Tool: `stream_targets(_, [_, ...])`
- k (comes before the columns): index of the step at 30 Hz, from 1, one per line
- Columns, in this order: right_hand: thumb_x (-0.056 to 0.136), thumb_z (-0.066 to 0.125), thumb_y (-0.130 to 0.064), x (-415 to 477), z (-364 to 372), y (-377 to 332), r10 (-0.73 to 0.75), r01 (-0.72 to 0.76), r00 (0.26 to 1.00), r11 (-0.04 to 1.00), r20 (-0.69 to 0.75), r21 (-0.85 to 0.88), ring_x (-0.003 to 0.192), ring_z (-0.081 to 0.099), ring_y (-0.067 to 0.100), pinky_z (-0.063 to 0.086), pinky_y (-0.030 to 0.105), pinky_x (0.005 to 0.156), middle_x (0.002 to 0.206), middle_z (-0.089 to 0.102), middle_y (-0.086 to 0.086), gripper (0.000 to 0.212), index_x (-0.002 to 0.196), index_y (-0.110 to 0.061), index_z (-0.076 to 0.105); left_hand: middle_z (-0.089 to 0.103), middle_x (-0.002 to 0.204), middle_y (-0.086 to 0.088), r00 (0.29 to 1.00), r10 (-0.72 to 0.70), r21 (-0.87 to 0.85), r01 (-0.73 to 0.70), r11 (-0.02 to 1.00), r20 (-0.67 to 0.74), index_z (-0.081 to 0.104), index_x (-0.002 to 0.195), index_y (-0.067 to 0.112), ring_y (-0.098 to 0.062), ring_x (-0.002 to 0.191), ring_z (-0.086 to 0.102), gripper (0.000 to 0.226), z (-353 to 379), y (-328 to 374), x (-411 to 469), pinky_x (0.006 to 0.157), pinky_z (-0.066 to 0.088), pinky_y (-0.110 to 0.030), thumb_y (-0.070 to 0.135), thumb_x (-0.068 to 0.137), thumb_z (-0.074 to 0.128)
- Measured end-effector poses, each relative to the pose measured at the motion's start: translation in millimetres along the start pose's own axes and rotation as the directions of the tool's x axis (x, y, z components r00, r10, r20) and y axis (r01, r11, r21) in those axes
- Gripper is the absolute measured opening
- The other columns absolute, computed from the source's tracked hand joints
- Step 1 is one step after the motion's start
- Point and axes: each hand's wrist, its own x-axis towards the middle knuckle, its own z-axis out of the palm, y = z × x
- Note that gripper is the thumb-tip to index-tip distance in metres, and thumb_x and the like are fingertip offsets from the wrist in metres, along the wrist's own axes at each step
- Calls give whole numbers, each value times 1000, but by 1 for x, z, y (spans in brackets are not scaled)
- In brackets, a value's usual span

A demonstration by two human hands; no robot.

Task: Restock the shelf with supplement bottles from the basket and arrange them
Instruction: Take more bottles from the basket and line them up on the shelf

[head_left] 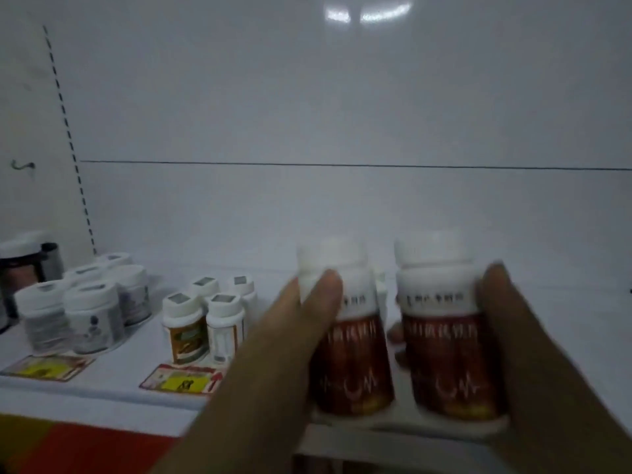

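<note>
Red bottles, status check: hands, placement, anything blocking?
Left hand and right hand each pressed on a red bottle; pair upright on shelf. Nothing blocking; white bottles sit clear left.

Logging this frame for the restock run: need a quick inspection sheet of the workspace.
Surface: white shelf, mostly bare on its right side.
Job's things: two red-labelled bottles, left one, right one, upright side by side at the shelf front; image blurred.
Clutter: group of orange-labelled bottles; group of grey-labelled jars; dark container at far left; two price tags on the shelf edge.
Hands: left hand on the left bottle, right hand on the right bottle.
Cables: nothing seen.
Surroundings: white back panel; basket not in view.
</note>
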Motion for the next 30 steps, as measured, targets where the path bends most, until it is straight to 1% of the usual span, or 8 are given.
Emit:
stream_targets(3, [46, 67, -69, 39, 3, -36, -325, 260, 938, 891, -123, -373, 74, 73, 13, 55, 20, 52, 80, 76, -6, 40, 70, -38, 72, 77, 88, 5, 964, 236, 127, -251, 959, 124, 71, 85, 35, -10, 84, 73, 37, -20, 54, 27, 64, 57, -19, 57, 55, 66])
stream_targets(6, [66, 64, -52, 90, -21, -53, -451, 241, 871, 736, -194, -633, 78, 69, 0, 52, 11, 57, 79, 73, -20, 27, 86, -34, 64, 74, 98, 10, 951, 304, 321, -303, 897, 49, 66, 95, 35, -6, 90, 70, 42, -38, 85, 84, 77, 55, -24, 56, 59, 69])
stream_targets(12, [69, 74, -8, 163, -71, -21, -38, -180, 963, 645, -266, -743, 97, 61, 21, 55, 33, 78, 110, 61, 8, 45, 108, -19, 55, 65, 112, -8, 986, -160, 551, 109, 827, 46, 58, 110, 15, -20, 100, 62, 39, -57, 39, 179, 81, 55, -37, 20, 75, 74])
stream_targets(19, [78, 68, -8, 184, -74, 10, 321, -383, 922, 653, -219, -653, 97, 65, 22, 56, 25, 70, 113, 65, 10, 36, 112, -15, 59, 61, 97, -13, 851, -526, 731, 364, 578, -8, 62, 91, 12, -26, 82, 63, 23, -55, -12, 194, 55, 59, -33, 15, 70, 70])
stream_targets(22, [84, 63, -22, 184, -73, 13, 396, -423, 898, 658, -191, -623, 97, 62, 16, 52, 26, 83, 110, 66, 2, 35, 118, -17, 58, 60, 101, -8, 810, -585, 736, 377, 562, 31, 67, 86, 17, -25, 88, 62, 20, -59, -13, 191, 62, 59, -33, 26, 69, 71])
stream_targets(25, [84, 62, -36, 175, -68, 8, 375, -413, 900, 577, -220, -705, 111, 54, 14, 43, 30, 99, 119, 58, -6, 52, 131, -19, 48, 56, 115, -3, 890, -456, 772, 287, 568, 5, 60, 110, 18, -23, 104, 54, 41, -54, -7, 184, 85, 50, -37, 39, 76, 66])
stream_targets(28, [83, 63, -38, 157, -62, -12, 157, -331, 943, 562, -295, -758, 121, 47, 19, 40, 34, 103, 132, 49, 0, 55, 132, -17, 47, 56, 120, -5, 998, -62, 779, 47, 625, -10, 56, 119, 15, -19, 100, 50, 39, -34, 7, 160, 82, 41, -31, 29, 83, 63])
stream_targets(30, [82, 66, -33, 132, -62, -29, -59, -225, 949, 559, -310, -798, 114, 53, 19, 44, 32, 101, 129, 56, 4, 45, 122, -15, 57, 63, 116, -8, 974, 226, 749, -155, 645, 7, 62, 109, 14, -16, 95, 54, 24, -19, 25, 130, 82, 43, -30, 17, 85, 59])
